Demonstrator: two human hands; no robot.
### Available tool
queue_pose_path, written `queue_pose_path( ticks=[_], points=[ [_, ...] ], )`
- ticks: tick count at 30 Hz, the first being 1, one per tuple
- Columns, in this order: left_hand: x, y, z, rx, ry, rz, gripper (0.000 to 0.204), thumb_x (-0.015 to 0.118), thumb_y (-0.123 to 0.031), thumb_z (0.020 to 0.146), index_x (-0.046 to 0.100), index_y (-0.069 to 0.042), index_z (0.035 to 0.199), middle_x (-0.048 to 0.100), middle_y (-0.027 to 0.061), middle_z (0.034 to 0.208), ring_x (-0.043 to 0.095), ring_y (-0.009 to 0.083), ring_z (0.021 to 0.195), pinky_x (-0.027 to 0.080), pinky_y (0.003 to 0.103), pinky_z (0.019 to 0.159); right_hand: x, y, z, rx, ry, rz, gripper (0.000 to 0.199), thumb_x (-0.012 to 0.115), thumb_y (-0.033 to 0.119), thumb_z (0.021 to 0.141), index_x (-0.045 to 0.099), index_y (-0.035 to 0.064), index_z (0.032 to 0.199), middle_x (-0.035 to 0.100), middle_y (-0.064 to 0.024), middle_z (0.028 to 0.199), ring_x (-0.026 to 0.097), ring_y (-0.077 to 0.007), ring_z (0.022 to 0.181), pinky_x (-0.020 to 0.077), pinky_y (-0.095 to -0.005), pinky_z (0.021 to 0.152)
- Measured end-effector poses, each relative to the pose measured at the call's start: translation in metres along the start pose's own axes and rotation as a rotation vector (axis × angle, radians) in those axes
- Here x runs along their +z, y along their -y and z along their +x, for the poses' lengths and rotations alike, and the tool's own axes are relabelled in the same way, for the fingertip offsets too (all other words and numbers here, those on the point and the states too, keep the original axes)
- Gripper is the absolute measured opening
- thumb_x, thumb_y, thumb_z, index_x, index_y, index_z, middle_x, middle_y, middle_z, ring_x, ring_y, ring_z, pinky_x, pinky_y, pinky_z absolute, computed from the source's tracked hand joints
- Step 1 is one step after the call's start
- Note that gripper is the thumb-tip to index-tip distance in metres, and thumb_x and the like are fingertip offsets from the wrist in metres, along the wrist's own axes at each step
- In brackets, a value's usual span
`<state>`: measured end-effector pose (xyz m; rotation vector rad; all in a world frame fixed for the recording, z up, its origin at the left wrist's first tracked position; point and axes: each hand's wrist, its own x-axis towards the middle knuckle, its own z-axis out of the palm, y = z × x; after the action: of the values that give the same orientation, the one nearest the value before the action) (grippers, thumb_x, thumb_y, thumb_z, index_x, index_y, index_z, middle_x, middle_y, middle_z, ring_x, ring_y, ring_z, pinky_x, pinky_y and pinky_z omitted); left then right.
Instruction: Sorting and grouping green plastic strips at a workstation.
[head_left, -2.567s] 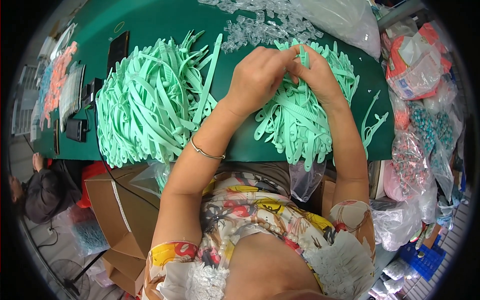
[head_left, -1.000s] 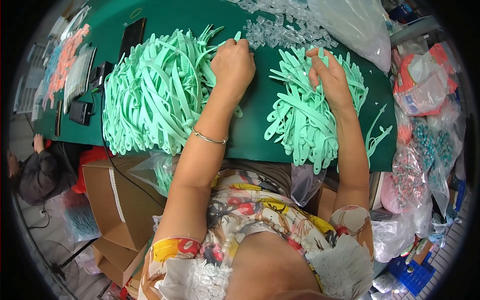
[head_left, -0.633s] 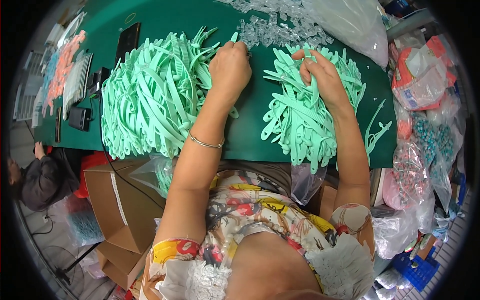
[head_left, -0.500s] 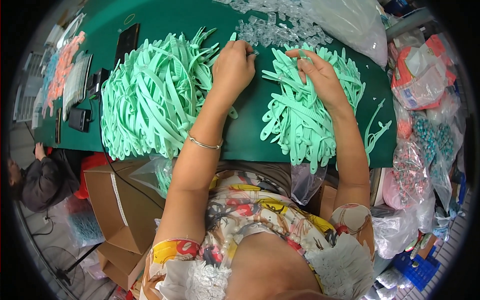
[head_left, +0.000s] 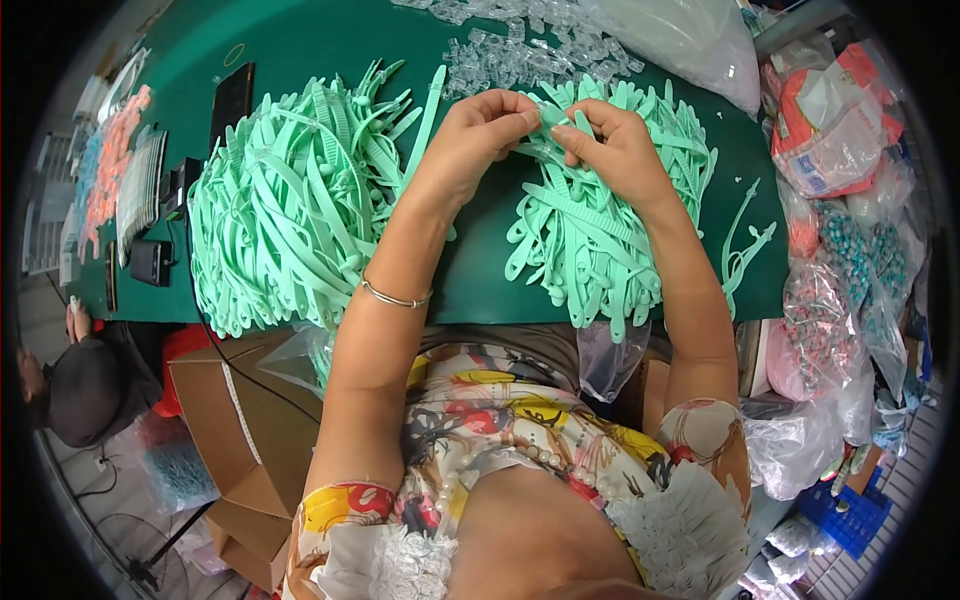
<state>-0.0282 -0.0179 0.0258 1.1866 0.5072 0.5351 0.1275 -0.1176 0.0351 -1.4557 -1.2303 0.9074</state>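
The left hand (head_left: 478,128) and right hand (head_left: 615,148) meet above the right pile of green straps (head_left: 600,235); each grip pinches an end of one green strap (head_left: 548,117) between fingertips; a bigger pile of straps (head_left: 290,210) lies to the left on the green surface (head_left: 480,280); clear clips (head_left: 520,55) lie beyond.

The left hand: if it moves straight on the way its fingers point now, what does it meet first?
The left hand points right, at the right hand. It would probably first meet the mint-green strap pinched between them, then the right fingertips, which sit almost against it.
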Motion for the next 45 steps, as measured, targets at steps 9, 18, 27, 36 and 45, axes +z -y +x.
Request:
queue_pose_path(
  ticks=[9, 18, 27, 36, 45],
  points=[
    [0.0, 0.0, 0.0, -0.017, 0.021, -0.024, 0.012, 0.061, -0.015, 0.079, 0.059, -0.006, 0.086, 0.055, -0.0046, 0.075, 0.041, 0.0031, 0.062, 0.03, 0.017, 0.055, 0.001, 0.002, 0.0, 0.007, 0.027, -0.057, 0.011, 0.064, 0.011, 0.081, 0.058, 0.0028, 0.078, 0.052, 0.0033, 0.063, 0.048, -0.0028, 0.056, 0.036, -0.0175, 0.051],
    [-0.002, 0.001, 0.0, -0.012, 0.038, -0.055, 0.014, 0.06, -0.014, 0.082, 0.058, -0.003, 0.091, 0.056, -0.0021, 0.077, 0.038, 0.0036, 0.059, 0.029, 0.017, 0.053, 0.001, 0.002, -0.001, 0.013, 0.009, -0.082, 0.012, 0.065, 0.012, 0.08, 0.058, 0.002, 0.079, 0.052, 0.0035, 0.063, 0.048, -0.0027, 0.056, 0.036, -0.0175, 0.05],
    [0.001, 0.002, -0.001, 0.02, 0.035, 0.059, 0.015, 0.06, -0.014, 0.082, 0.058, -0.002, 0.091, 0.055, -0.0026, 0.077, 0.041, 0.0033, 0.062, 0.031, 0.017, 0.054, 0.0, 0.0, 0.0, 0.013, 0.022, -0.136, 0.013, 0.065, 0.012, 0.08, 0.058, 0.002, 0.079, 0.052, 0.004, 0.063, 0.048, -0.0026, 0.055, 0.036, -0.0179, 0.05],
    [0.0, 0.004, -0.001, 0.218, 0.024, 0.406, 0.018, 0.061, -0.019, 0.084, 0.061, -0.001, 0.081, 0.057, -0.0024, 0.073, 0.046, 0.0049, 0.065, 0.038, 0.018, 0.061, 0.005, -0.012, 0.004, -0.097, -0.053, -0.168, 0.019, 0.072, 0.014, 0.071, 0.06, 0.0037, 0.081, 0.053, 0.0021, 0.061, 0.038, -0.0047, 0.05, 0.031, -0.0227, 0.046],
    [0.008, 0.005, 0.0, 0.118, -0.098, 0.198, 0.017, 0.059, -0.018, 0.084, 0.059, -0.002, 0.077, 0.055, -0.0021, 0.069, 0.039, 0.0028, 0.059, 0.029, 0.018, 0.053, 0.005, -0.009, 0.002, -0.216, -0.148, -0.238, 0.02, 0.072, 0.017, 0.071, 0.061, 0.0053, 0.082, 0.048, 0.0034, 0.059, 0.034, -0.0031, 0.049, 0.0277, -0.0212, 0.045]
  ],
)
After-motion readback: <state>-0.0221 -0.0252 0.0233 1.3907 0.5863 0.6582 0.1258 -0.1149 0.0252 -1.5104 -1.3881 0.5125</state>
